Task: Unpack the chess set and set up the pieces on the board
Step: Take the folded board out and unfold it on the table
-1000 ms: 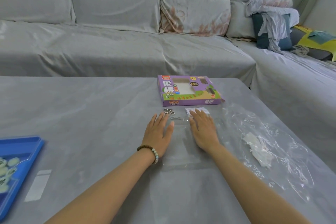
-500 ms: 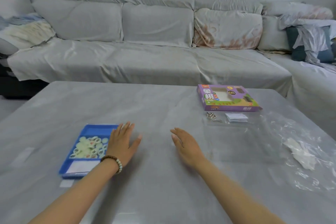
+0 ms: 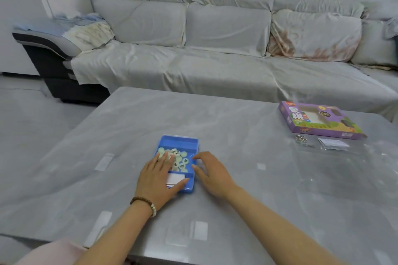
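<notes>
A blue plastic tray (image 3: 178,139) sits at the middle of the grey table and holds several pale round chess pieces (image 3: 181,160) with dark characters, plus a white card (image 3: 176,178) in its near compartment. My left hand (image 3: 156,179) lies flat over the tray's left side, with its fingers on the pieces and its thumb across the near edge. My right hand (image 3: 212,173) is at the tray's right wall, its bent fingertips touching the rim. The purple chess box (image 3: 318,121) lies at the far right of the table.
In front of the box lie small metal rings (image 3: 300,138), a white paper packet (image 3: 332,143) and a clear plastic sheet (image 3: 344,170). Small clear tape strips (image 3: 104,161) dot the table. A covered sofa (image 3: 215,66) stands behind the table.
My view has swung left. Both hands moved left from the clear plastic sheet near the box and now rest on the blue tray.
</notes>
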A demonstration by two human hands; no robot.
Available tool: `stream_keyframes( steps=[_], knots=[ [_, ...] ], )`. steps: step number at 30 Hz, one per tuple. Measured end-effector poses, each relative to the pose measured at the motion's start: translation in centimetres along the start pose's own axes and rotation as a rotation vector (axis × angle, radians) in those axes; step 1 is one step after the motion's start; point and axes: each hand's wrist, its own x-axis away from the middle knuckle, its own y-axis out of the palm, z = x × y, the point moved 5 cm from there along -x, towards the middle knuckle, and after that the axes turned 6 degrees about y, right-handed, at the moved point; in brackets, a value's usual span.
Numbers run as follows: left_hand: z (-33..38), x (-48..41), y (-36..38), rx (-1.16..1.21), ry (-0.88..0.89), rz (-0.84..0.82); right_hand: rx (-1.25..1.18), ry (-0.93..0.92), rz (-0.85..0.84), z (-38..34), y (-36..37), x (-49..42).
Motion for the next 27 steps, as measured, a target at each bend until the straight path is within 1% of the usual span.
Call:
stream_keyframes(
  steps=[5, 9, 15, 21, 24, 27],
  knots=[
    [0.0, 0.0, 0.4, 0.013, 0.009, 0.013, 0.159, -0.038, -0.054, -0.5, -0.3, -1.9],
    [-0.2, 0.0, 0.6, 0.011, 0.010, 0.047, 0.217, -0.031, -0.086, -0.7, 0.1, -3.3],
    [-0.3, 0.0, 0.8, 0.013, 0.013, 0.041, 0.146, 0.008, -0.108, -0.8, 1.2, -4.7],
    [-0.2, 0.0, 0.7, 0.018, 0.019, 0.044, 0.091, 0.015, -0.167, -0.7, 1.1, -5.4],
    [-0.1, 0.1, 0.6, -0.004, 0.035, 0.051, 0.021, 0.030, -0.147, 0.1, 0.5, -5.1],
    [-0.2, 0.1, 0.7, -0.030, 0.032, 0.029, -0.050, 0.051, -0.081, 1.7, -0.2, -4.1]
  ],
)
